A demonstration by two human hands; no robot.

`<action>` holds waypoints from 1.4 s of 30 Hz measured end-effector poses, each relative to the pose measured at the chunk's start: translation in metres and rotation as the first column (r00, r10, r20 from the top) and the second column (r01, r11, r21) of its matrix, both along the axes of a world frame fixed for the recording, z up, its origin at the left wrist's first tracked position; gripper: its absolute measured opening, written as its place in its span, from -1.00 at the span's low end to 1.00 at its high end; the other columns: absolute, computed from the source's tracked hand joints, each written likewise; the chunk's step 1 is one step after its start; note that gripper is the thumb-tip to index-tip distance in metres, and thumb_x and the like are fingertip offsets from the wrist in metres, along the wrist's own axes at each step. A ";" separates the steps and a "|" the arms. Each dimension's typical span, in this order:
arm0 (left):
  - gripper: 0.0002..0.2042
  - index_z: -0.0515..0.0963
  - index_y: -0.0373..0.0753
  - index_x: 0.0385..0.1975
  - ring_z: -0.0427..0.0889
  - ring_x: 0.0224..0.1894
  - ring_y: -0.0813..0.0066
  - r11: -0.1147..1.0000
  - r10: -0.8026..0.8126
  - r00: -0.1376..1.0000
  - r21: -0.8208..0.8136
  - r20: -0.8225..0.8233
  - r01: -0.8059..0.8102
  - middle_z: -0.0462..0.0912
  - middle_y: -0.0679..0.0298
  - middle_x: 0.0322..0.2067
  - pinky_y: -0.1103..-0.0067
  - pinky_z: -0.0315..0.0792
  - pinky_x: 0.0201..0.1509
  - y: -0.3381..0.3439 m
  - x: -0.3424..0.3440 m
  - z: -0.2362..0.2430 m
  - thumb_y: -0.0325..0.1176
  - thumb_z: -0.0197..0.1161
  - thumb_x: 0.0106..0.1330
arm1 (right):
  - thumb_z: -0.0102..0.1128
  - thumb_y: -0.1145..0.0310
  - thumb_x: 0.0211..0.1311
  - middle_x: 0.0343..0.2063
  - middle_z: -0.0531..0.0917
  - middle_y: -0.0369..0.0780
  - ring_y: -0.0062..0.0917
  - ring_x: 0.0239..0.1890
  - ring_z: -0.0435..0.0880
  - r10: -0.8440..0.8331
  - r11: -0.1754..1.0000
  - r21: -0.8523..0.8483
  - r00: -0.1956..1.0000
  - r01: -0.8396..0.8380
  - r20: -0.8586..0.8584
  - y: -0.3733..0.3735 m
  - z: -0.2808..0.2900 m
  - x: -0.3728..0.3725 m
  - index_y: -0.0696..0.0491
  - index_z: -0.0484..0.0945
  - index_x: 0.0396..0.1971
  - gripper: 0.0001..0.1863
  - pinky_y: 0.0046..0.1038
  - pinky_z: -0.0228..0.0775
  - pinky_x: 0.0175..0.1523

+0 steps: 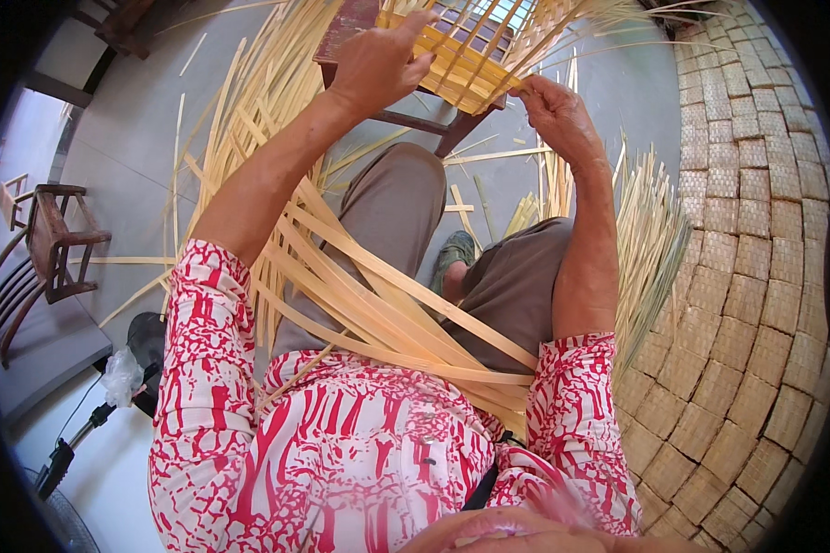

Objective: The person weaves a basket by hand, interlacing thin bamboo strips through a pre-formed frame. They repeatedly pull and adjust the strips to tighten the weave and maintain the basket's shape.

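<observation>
A half-woven bamboo basket (478,72) of yellow strips, with open slats at its far side, rests on a small dark wooden bench (339,35) before my knees. My left hand (383,64) grips its left edge, with the fingertips partly hidden against the weave. At the near right corner, my right hand (558,111) pinches the edge where several strip ends fan out. Long pale bamboo strips (378,276) lie in a loose bundle across my lap and thighs.
More bamboo strips (235,111) spread over the grey floor on the left. A thick bundle of thin splints (655,235) lies right of my leg. Stacked woven blocks (747,267) fill the right side. Wooden chairs (60,240) and a black stand (65,452) are at left.
</observation>
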State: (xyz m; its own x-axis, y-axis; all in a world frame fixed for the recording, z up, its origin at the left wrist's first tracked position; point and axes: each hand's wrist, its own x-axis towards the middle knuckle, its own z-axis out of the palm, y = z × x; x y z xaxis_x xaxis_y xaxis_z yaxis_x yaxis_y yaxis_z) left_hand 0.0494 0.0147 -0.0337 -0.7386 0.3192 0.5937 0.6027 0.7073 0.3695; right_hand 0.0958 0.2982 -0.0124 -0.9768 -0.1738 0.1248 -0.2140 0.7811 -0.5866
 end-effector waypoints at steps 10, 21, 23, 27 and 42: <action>-0.81 0.70 -0.15 -0.43 0.73 -0.40 -0.01 0.970 0.087 0.969 -0.240 0.230 -0.030 0.71 0.00 -0.48 0.15 0.59 -0.24 0.004 -0.013 0.037 -0.23 0.21 0.07 | 0.11 0.36 0.39 -0.31 0.75 -0.05 -0.13 -0.26 0.74 0.043 0.999 0.008 0.997 -0.043 -0.059 -0.016 0.005 0.008 0.05 0.67 -0.11 -0.79 -0.24 0.55 -0.13; -0.80 0.70 -0.19 -0.33 0.72 -0.44 0.00 0.965 -0.003 0.992 -0.259 0.123 0.035 0.69 0.00 -0.52 0.19 0.59 -0.29 -0.010 -0.011 0.022 -0.26 0.24 0.17 | 0.15 0.33 0.38 -0.33 0.73 -0.04 -0.23 -0.28 0.74 -0.003 0.998 0.055 0.996 0.008 -0.089 -0.013 0.001 0.005 0.04 0.70 -0.09 -0.77 -0.26 0.53 -0.14; -0.79 0.62 -0.16 -0.17 0.73 -0.45 0.13 0.992 -0.101 0.994 -0.074 0.045 0.104 0.70 0.09 -0.52 0.30 0.59 -0.32 -0.017 -0.006 0.005 -0.31 0.28 0.23 | 0.15 0.33 0.39 -0.40 0.70 -0.05 -0.29 -0.36 0.67 -0.014 1.000 0.019 0.998 0.015 -0.061 -0.008 0.004 0.006 0.06 0.69 -0.10 -0.78 -0.29 0.49 -0.19; -0.61 0.51 -0.08 0.14 0.76 -0.43 0.43 0.971 -0.094 0.994 0.227 0.051 0.080 0.71 0.22 -0.51 0.52 0.60 -0.33 -0.040 0.011 -0.017 -0.43 0.34 0.31 | 0.16 0.31 0.41 -0.50 0.63 -0.11 -0.40 -0.48 0.49 -0.004 0.998 -0.060 1.000 0.006 0.030 -0.006 0.009 0.009 0.09 0.69 -0.13 -0.78 -0.35 0.42 -0.27; -0.84 0.63 -0.34 -0.55 0.70 -0.49 0.01 0.993 -0.104 0.982 0.073 0.157 0.093 0.64 -0.09 -0.58 0.30 0.55 -0.38 -0.016 -0.031 0.027 -0.36 0.22 0.08 | 0.18 0.35 0.38 -0.49 0.68 -0.12 -0.36 -0.49 0.55 0.009 0.998 -0.063 0.999 -0.006 0.039 -0.007 0.003 0.009 0.06 0.70 -0.14 -0.81 -0.36 0.46 -0.25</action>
